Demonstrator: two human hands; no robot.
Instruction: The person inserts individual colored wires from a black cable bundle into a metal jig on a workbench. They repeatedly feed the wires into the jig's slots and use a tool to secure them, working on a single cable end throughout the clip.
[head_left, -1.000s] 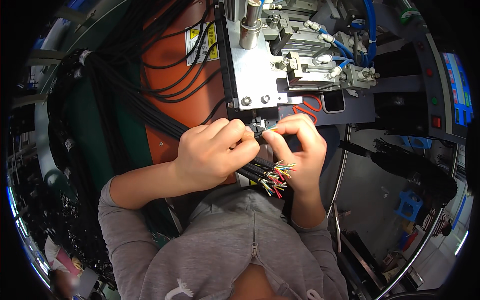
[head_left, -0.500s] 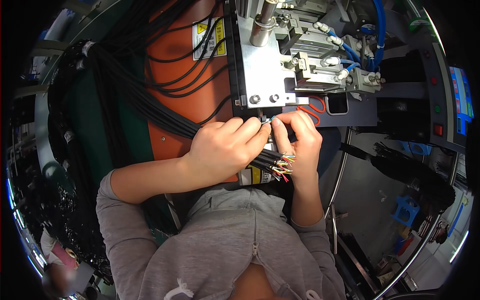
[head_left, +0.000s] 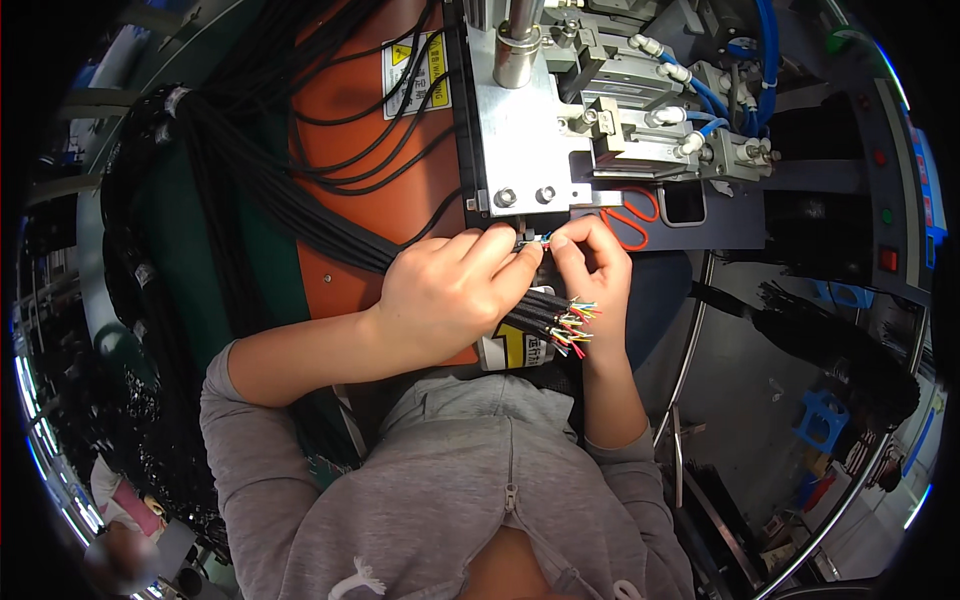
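Note:
My left hand is closed, thumb and forefinger pinching the end of a cable just below the machine's metal plate. From that end thin coloured wires fan out, and the fingertips of my right hand close on them. A bundle of black cables runs in from the left and passes behind my left hand. Below its fingers the bundle's stripped ends stick out to the right, showing red, yellow, white and green wires. Whether my left palm also grips the bundle is hidden.
The machine's metal plate and pneumatic cylinders stand just beyond my hands. Red-handled scissors lie right of the plate. An orange surface carries loose black cables. A control panel stands far right, above a blue stool.
My right hand has shifted slightly left and down, and the coloured wires show more spread between the fingertips. My left hand keeps its pinch almost in place.

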